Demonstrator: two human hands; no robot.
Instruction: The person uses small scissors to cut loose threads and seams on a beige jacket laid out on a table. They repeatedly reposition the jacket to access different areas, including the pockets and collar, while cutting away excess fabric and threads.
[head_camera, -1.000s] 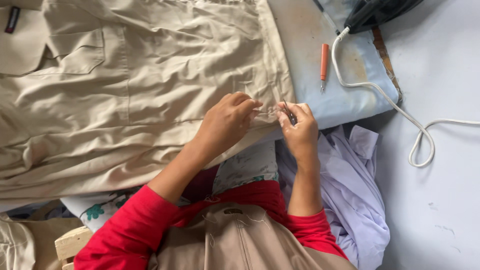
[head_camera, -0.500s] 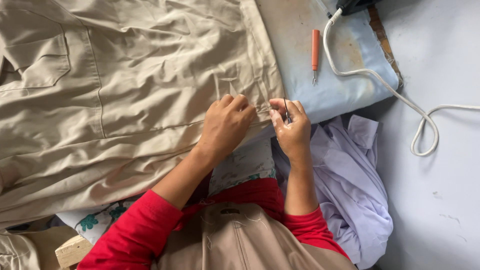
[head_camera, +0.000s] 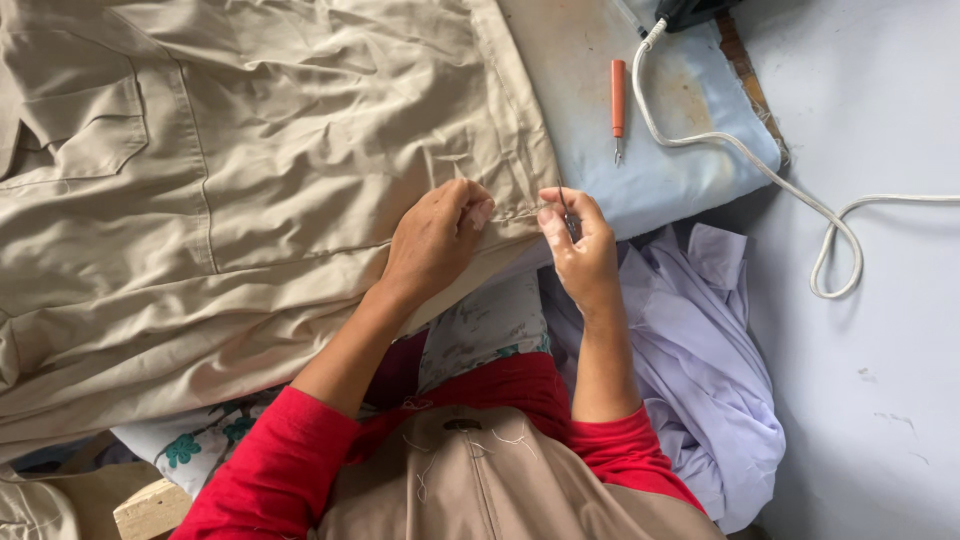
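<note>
Nearest the camera sit the person's red sleeves (head_camera: 290, 465) and a fold of khaki cloth (head_camera: 500, 490) with loose white threads, lying over the lap. At the near left a corner of a pale wooden block (head_camera: 150, 510) shows beside a white cloth printed with green flowers (head_camera: 200, 440). To the near right a heap of lilac fabric (head_camera: 700, 370) spills down onto the grey floor (head_camera: 880, 400).

A little farther, the left hand (head_camera: 435, 240) is closed, its fingertips pinching the right-hand edge of the large khaki garment (head_camera: 250, 180). Just to its right, the right hand (head_camera: 580, 245) is curled shut around a thin dark tool (head_camera: 568, 222), probably a needle or small blade; only a sliver of it shows, so its kind cannot be told. The two hands are close together, with the hem of the garment stretched between them.

The garment spreads from that hem across the whole left and far part of the scene, creased, with a flapped pocket (head_camera: 85, 110) at the far left. It bears no label that can be seen.

Farther right, a pale blue padded board (head_camera: 690, 110) with brownish stains holds an orange-handled seam ripper (head_camera: 618, 105), lying alone with its metal tip toward the near side. A white cord (head_camera: 800, 200) runs from a dark appliance (head_camera: 690, 12) at the far edge, over the board and loops onto the floor at right.
</note>
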